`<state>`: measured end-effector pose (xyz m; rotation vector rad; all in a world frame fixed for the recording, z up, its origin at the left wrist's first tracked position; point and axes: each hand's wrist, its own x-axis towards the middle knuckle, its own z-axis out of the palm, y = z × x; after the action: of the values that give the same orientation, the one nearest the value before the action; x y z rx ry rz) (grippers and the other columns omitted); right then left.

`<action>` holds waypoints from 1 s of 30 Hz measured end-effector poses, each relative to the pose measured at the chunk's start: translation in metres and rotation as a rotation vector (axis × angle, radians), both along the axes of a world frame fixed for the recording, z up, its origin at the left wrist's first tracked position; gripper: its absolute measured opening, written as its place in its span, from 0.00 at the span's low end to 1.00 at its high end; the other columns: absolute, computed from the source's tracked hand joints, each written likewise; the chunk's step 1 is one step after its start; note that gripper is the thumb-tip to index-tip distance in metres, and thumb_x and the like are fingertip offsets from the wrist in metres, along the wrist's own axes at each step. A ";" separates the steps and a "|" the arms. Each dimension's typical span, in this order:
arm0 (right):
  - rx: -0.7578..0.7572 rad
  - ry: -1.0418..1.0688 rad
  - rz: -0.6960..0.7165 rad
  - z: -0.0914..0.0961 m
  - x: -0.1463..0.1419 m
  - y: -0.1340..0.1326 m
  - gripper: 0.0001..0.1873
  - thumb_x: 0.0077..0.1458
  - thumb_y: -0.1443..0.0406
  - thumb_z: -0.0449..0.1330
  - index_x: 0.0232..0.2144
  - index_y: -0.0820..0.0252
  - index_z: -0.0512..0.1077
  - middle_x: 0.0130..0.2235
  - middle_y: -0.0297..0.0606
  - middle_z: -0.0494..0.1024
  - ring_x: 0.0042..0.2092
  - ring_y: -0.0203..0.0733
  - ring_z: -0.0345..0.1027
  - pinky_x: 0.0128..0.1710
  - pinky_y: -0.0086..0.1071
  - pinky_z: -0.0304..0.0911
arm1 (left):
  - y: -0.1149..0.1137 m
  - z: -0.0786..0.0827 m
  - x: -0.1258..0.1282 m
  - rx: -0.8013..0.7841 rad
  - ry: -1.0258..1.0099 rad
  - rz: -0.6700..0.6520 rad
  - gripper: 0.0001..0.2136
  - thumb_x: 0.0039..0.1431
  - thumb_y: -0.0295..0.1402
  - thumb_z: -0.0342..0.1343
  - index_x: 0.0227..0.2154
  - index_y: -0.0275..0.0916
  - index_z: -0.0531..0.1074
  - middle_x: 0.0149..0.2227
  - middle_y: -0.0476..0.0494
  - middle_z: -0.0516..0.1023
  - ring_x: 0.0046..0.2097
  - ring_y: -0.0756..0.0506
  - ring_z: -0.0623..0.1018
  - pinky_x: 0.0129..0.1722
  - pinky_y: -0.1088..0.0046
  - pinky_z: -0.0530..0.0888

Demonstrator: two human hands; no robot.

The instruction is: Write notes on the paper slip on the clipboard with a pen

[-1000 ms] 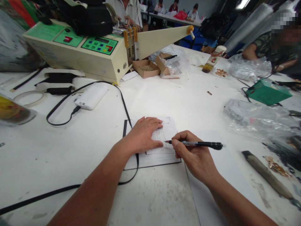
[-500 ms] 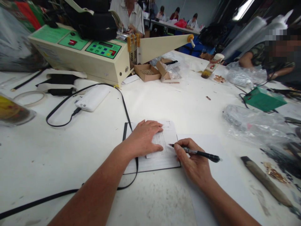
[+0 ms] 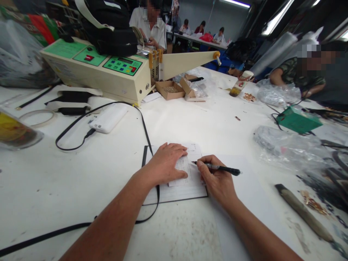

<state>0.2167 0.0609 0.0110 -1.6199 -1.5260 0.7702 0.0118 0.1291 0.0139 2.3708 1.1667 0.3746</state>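
Note:
My left hand [image 3: 170, 165] lies flat with fingers stretched across a small sheet of paper [image 3: 193, 170] that bears handwriting. Under that sheet is a lined notebook [image 3: 179, 194] with a black edge. In my right hand [image 3: 219, 183] is a black pen [image 3: 223, 169], pinched between thumb and fingers. Its tip points left, at or just above the small sheet; whether it touches I cannot tell. A large blank white sheet [image 3: 247, 203] lies beneath my right wrist. Across the notebook's left side and under my left arm runs a black cable [image 3: 158, 203].
A cream machine with green panels [image 3: 122, 85] stands at the back left. Before it lies a white power bank [image 3: 108, 117]. Farther off is an open cardboard box [image 3: 170, 90] of small metal parts. At right are plastic bags [image 3: 288, 145], a green box [image 3: 299, 119] and a worn-handled tool [image 3: 304, 212]. Other people sit around.
My right hand and the pen have shifted slightly left and up over the small sheet. My left hand stays on the paper. The whole view has tilted up a little.

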 end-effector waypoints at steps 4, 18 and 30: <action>-0.006 0.018 0.006 0.000 -0.004 0.018 0.15 0.65 0.51 0.59 0.35 0.54 0.75 0.22 0.29 0.71 0.24 0.38 0.64 0.26 0.31 0.60 | -0.001 0.001 0.000 0.003 -0.021 -0.003 0.33 0.49 0.43 0.72 0.58 0.43 0.72 0.65 0.44 0.71 0.68 0.35 0.66 0.72 0.48 0.56; 0.028 -0.035 -0.003 -0.004 -0.009 0.027 0.14 0.64 0.53 0.59 0.33 0.55 0.74 0.20 0.28 0.69 0.23 0.38 0.63 0.26 0.31 0.58 | -0.002 0.001 -0.001 0.009 0.008 -0.002 0.35 0.50 0.44 0.72 0.60 0.42 0.70 0.65 0.43 0.71 0.68 0.35 0.66 0.72 0.50 0.56; 0.033 -0.047 -0.012 -0.003 -0.009 0.027 0.13 0.64 0.54 0.59 0.33 0.54 0.74 0.19 0.26 0.65 0.22 0.36 0.58 0.25 0.31 0.55 | -0.001 0.003 0.000 -0.006 0.020 -0.004 0.34 0.50 0.44 0.72 0.59 0.42 0.71 0.66 0.43 0.70 0.68 0.35 0.65 0.72 0.47 0.55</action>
<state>0.2076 0.0880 0.0078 -1.6320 -1.5524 0.7011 0.0116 0.1285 0.0166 2.3763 1.1705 0.3463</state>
